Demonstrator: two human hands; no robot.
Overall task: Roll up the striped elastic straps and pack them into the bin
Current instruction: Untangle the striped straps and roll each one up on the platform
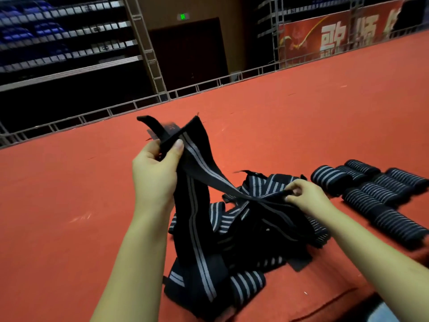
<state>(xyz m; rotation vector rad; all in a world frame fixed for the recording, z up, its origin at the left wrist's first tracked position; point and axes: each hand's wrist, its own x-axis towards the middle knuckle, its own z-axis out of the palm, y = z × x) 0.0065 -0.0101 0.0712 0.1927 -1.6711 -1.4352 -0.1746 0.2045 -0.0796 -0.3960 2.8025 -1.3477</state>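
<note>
My left hand [154, 173] grips one black grey-striped elastic strap [197, 182] raised; right hand [301, 194] pinches its lower run over the tangled strap pile [255, 228] on red carpet [69, 205]. Risk: snagging drags neighbours. No bin visible.

Black white-striped strap [197, 159] lifted, rolled straps [376, 191] right

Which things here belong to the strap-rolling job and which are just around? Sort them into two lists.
Part of the job:
- strap being held, gripped by the left hand and pinched by the right hand
- loose strap pile
- rolled straps on the right
No bin is in view.

Just around:
- red carpet
- metal railing
- red banner
- dark door
</note>
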